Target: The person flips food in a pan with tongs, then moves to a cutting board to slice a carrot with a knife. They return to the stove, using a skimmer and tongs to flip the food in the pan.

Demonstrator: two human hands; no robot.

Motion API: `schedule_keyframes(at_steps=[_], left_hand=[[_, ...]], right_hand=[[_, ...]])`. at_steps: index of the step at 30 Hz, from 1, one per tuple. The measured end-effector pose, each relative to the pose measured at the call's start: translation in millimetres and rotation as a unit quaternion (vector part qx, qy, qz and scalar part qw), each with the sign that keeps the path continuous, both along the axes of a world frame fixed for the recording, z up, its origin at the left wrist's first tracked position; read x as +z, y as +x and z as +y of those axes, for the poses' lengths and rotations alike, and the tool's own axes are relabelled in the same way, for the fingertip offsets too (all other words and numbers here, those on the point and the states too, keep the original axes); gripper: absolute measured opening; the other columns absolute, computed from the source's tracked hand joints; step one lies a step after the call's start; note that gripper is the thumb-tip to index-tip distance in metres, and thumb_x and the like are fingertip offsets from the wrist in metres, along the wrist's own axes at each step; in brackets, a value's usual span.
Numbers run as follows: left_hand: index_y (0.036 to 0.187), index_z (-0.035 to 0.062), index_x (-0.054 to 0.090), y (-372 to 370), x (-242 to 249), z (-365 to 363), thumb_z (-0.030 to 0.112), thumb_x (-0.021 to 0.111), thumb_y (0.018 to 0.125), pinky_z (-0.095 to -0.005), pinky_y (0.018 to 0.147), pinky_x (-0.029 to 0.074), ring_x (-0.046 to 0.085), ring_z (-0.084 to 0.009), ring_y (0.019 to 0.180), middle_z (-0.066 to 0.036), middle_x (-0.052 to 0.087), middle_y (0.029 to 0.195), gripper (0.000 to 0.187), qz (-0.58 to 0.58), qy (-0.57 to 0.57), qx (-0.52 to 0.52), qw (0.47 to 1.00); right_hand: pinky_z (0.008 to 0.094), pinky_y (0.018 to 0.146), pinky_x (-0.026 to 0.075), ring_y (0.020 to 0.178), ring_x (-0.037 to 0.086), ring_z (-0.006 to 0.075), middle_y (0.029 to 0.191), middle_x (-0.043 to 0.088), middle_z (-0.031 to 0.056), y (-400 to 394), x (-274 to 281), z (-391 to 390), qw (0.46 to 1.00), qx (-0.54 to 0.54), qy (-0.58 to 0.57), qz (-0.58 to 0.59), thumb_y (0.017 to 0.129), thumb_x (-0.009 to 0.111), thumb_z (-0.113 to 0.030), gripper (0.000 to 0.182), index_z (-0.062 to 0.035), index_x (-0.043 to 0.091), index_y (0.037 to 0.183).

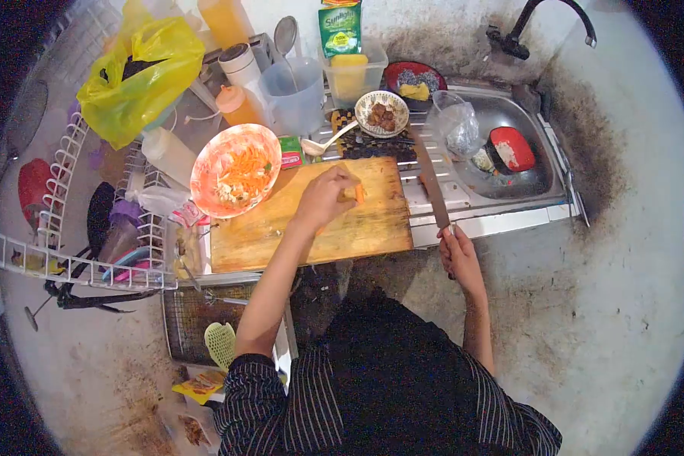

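On the wooden cutting board [384,216], my left hand [327,199] is closed around a short piece of carrot [359,193], whose orange end shows past the fingertips. My right hand [460,258] grips the handle of a large knife [433,186]. Its long blade points away from me, beyond the board's right edge and over the steel drainboard, apart from the carrot. Left of the board's far side, a pink-and-white bowl [205,182] holds shredded orange and pale vegetables [243,178].
A patterned bowl [393,97] with brown pieces and a ladle [330,144] lie behind the board. To the right is the sink [536,121] with a red dish [511,148] and a plastic bag [462,133]. A white wire rack [68,163] stands left; bottles and containers crowd the back.
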State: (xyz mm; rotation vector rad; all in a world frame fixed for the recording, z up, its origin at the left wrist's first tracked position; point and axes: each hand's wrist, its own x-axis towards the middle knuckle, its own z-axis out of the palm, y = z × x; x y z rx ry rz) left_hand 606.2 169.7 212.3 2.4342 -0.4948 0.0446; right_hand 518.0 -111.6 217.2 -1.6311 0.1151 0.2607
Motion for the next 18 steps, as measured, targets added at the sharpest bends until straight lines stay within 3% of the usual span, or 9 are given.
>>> schedule_keyframes(at_steps=[2, 3, 6, 7, 10, 12, 18], left_hand=[[0.103, 0.0104, 0.059, -1.8, -0.4, -1.2, 0.022, 0.072, 0.062, -0.0366, 0.082, 0.043, 0.053, -0.0262, 0.095, -0.008, 0.054, 0.103, 0.044, -0.022, 0.043, 0.030, 0.998], [0.105, 0.0101, 0.058, -5.4, 1.4, -2.6, 0.023, 0.072, 0.062, -0.0370, 0.083, 0.042, 0.053, -0.0268, 0.096, -0.008, 0.054, 0.103, 0.046, -0.032, 0.064, 0.045, 0.996], [0.111, 0.0061, 0.052, -18.9, 5.0, -8.6, 0.021, 0.069, 0.066, -0.0384, 0.088, 0.038, 0.051, -0.0302, 0.100, -0.012, 0.053, 0.105, 0.051, -0.032, 0.011, 0.067, 0.997], [0.112, 0.0046, 0.051, -19.0, 1.6, -7.6, 0.020, 0.067, 0.068, -0.0386, 0.089, 0.038, 0.050, -0.0309, 0.101, -0.013, 0.052, 0.106, 0.048, -0.047, -0.012, 0.090, 0.995], [0.113, 0.0012, 0.048, -15.8, -2.9, -3.9, 0.014, 0.058, 0.075, -0.0392, 0.092, 0.036, 0.046, -0.0328, 0.106, -0.016, 0.050, 0.110, 0.041, -0.099, -0.089, 0.131, 0.982], [0.113, 0.0004, 0.046, -1.8, 4.1, -2.3, 0.009, 0.052, 0.079, -0.0395, 0.093, 0.034, 0.045, -0.0338, 0.108, -0.017, 0.048, 0.113, 0.036, -0.147, -0.153, 0.126, 0.969], [0.114, 0.0015, 0.047, 55.7, 7.4, -38.1, 0.005, 0.046, 0.081, -0.0413, 0.098, 0.030, 0.039, -0.0320, 0.116, -0.016, 0.042, 0.123, 0.032, -0.151, -0.097, -0.030, 0.983]], right_hand=[[0.0163, 0.037, 0.021, 0.044, 0.028, 0.0001, 0.057, 0.034, -0.0073, -7.1, -5.8, 0.3, 0.997, 0.013, -0.058, -0.044, 0.092, 0.042, -0.032, 0.024, -0.0101, 0.048, 0.086], [0.0217, 0.039, 0.029, 0.046, 0.036, 0.0044, 0.057, 0.039, -0.0030, -12.8, 3.8, 2.7, 0.996, 0.042, -0.073, -0.009, 0.092, 0.041, -0.033, 0.028, -0.0065, 0.048, 0.084], [0.0306, 0.046, 0.037, 0.050, 0.044, 0.0128, 0.059, 0.044, 0.0046, -21.9, -22.4, 15.1, 0.951, 0.055, -0.275, -0.130, 0.093, 0.038, -0.032, 0.033, -0.0012, 0.046, 0.085], [0.0412, 0.056, 0.040, 0.059, 0.054, 0.0288, 0.064, 0.051, 0.0157, -23.1, 2.5, 24.3, 0.955, 0.097, -0.270, -0.072, 0.093, 0.037, -0.031, 0.035, 0.0023, 0.044, 0.089], [0.0460, 0.058, 0.040, 0.067, 0.055, 0.0402, 0.071, 0.055, 0.0220, -18.5, 8.3, 39.9, 0.936, 0.118, -0.324, -0.066, 0.092, 0.038, -0.031, 0.033, 0.0019, 0.045, 0.094], [0.0492, 0.061, 0.040, 0.073, 0.053, 0.0438, 0.075, 0.056, 0.0248, -15.5, 10.8, 49.0, 0.932, 0.126, -0.333, -0.072, 0.092, 0.038, -0.030, 0.032, 0.0016, 0.044, 0.096], [0.0517, 0.066, 0.040, 0.079, 0.053, 0.0460, 0.080, 0.056, 0.0301, -6.8, 11.3, 64.5, 0.925, 0.149, -0.343, -0.072, 0.091, 0.038, -0.025, 0.030, 0.0013, 0.040, 0.106]])
